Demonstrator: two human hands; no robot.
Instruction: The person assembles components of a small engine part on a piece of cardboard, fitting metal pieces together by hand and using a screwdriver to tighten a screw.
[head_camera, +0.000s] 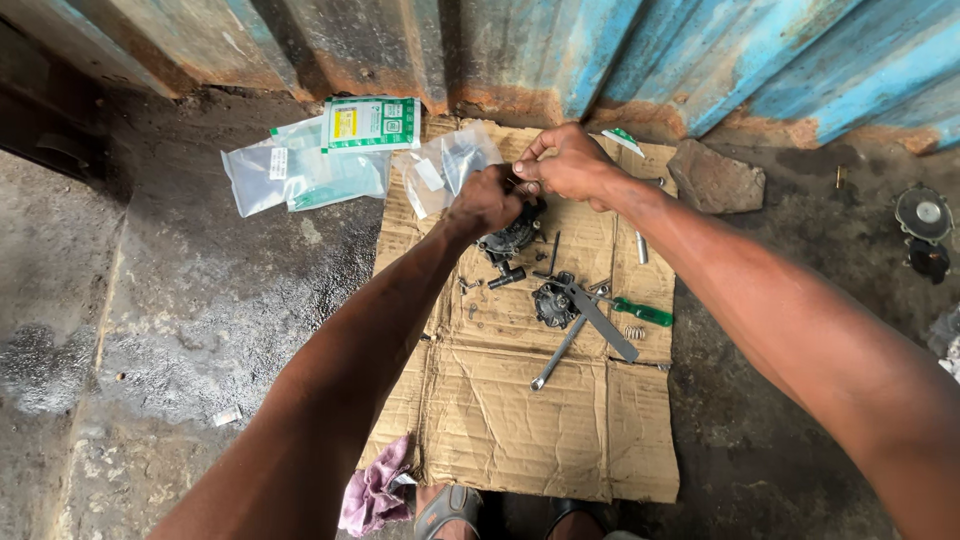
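Note:
My left hand (486, 200) is closed around the top of a dark metal engine part (510, 240) that it holds over a sheet of brown cardboard (520, 420). My right hand (570, 165) meets it from the right, fingers pinched on something small at the part's upper edge; what it pinches is too small to tell. Below the hands lie a second dark round part (553, 300), a flat grey spanner (600, 320), a thin metal rod tool (558, 352) and a green-handled screwdriver (643, 312).
Clear plastic bags (300, 175) and a green-and-white packet (368, 123) lie at the back left by a rusty blue corrugated wall (700, 60). A stone (715, 180) sits at the right, round parts (925, 215) at the far right, a pink rag (375, 490) near my sandalled feet.

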